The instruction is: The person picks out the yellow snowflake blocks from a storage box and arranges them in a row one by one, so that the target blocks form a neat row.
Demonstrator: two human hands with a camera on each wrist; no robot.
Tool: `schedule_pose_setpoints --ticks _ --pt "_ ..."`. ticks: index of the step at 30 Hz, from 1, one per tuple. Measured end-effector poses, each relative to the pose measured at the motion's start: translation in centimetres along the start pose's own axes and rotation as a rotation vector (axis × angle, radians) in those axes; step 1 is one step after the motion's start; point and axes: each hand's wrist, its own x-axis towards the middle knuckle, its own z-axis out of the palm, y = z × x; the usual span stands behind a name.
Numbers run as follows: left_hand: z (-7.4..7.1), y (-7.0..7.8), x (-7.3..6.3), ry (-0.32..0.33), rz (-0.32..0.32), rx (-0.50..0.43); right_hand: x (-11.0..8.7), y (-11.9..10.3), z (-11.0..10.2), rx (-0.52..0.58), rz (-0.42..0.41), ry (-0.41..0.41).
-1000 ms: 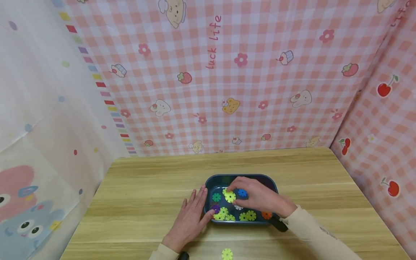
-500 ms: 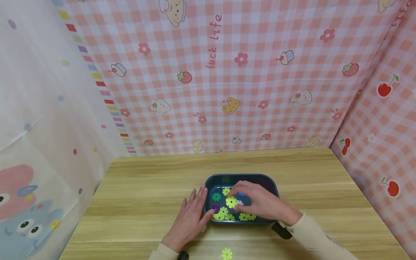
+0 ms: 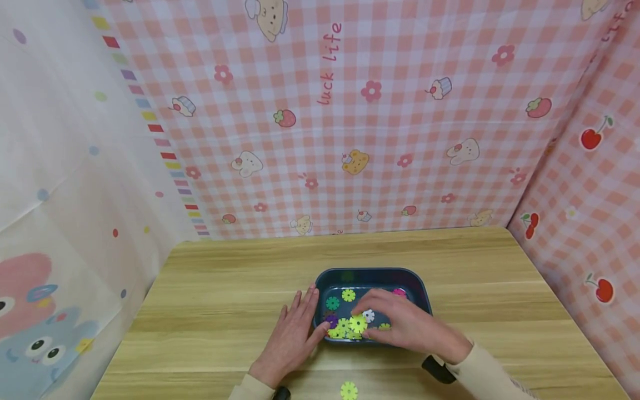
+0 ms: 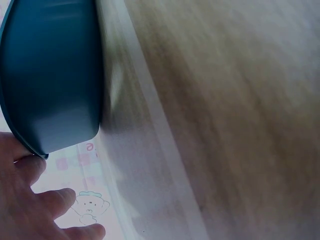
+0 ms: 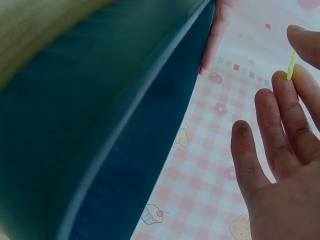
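A dark blue rectangular bin holds several toothed plastic snowflake discs. My right hand is over the front half of the bin and pinches a yellow snowflake disc between thumb and fingertips. In the right wrist view that disc shows edge-on, while the other fingers are extended. On the bin's left rim rests my left hand, its fingers straight and the thumb reaching over the front left corner. The left wrist view shows its fingertips touching the bin. Part of the bin's right side is hidden by the right hand.
Inside the bin lie a green disc, a yellow disc, a white disc, a purple disc and a pink one. Another yellow disc lies on the wooden table near the front. Printed cloth hangs behind.
The right hand has moved toward the front of the bin with the yellow disc, lifting it from among the others. A pink disc is now uncovered. The left hand stays put.
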Motion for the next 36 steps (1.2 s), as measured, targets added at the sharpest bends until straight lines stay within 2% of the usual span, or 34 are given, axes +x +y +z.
schedule_pose_setpoints --ticks 3,14,21,25,36 --pt "0.0 0.0 0.0 0.005 0.004 0.001 -0.3 -0.1 0.3 0.012 0.001 -0.001" --pt "0.1 -0.1 0.0 0.034 0.024 0.005 -1.6 -0.2 1.5 0.006 -0.080 0.047" --pt "0.2 -0.2 0.0 0.036 0.022 0.004 -2.5 -0.5 2.1 0.050 -0.055 0.012" --pt "0.2 -0.1 0.1 0.032 0.014 0.005 -3.0 -0.6 2.4 0.027 -0.070 0.020" --pt "0.1 0.0 0.0 0.014 -0.006 0.001 -4.3 -0.7 3.2 0.096 0.004 -0.021"
